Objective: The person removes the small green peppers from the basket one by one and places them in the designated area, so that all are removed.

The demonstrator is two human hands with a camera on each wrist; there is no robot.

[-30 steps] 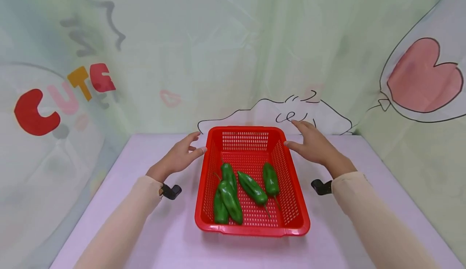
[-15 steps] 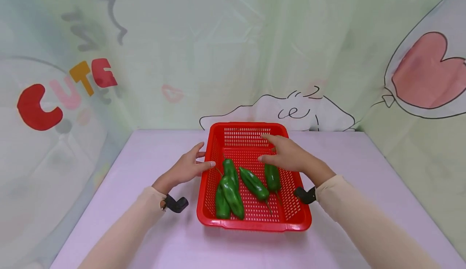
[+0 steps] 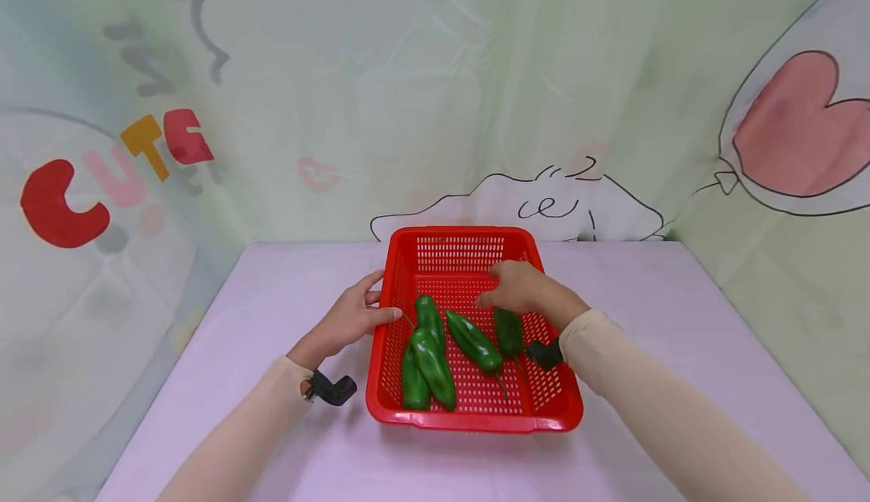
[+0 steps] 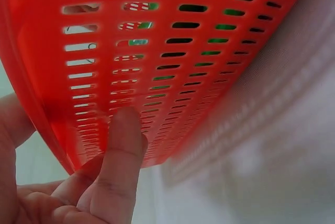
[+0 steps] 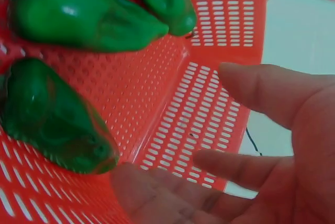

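Note:
A red plastic basket (image 3: 469, 422) with slotted walls holds several green peppers. My left hand (image 3: 350, 317) grips its left rim, thumb over the edge. In the left wrist view, that hand's fingers (image 4: 118, 166) lie against the slotted outer wall (image 4: 36, 51). Inside the basket, my right hand (image 3: 522, 287) reaches in from the right with fingers spread and nothing between them. The right-hand pepper (image 3: 508, 334) is just below it; in the right wrist view, the fingertips come close to that pepper's (image 5: 57, 119) end. A second pepper (image 3: 474, 343) lies at the middle of the basket.
More peppers (image 3: 431, 370) lie together along the basket's left side, one partly over another. The basket stands on a pale lilac table (image 3: 306, 441). Behind and at the sides hangs a printed curtain (image 3: 326, 94).
My right hand has moved left and down from beside the right rim into the basket. My left hand has come onto the left rim. The peppers have stayed in place.

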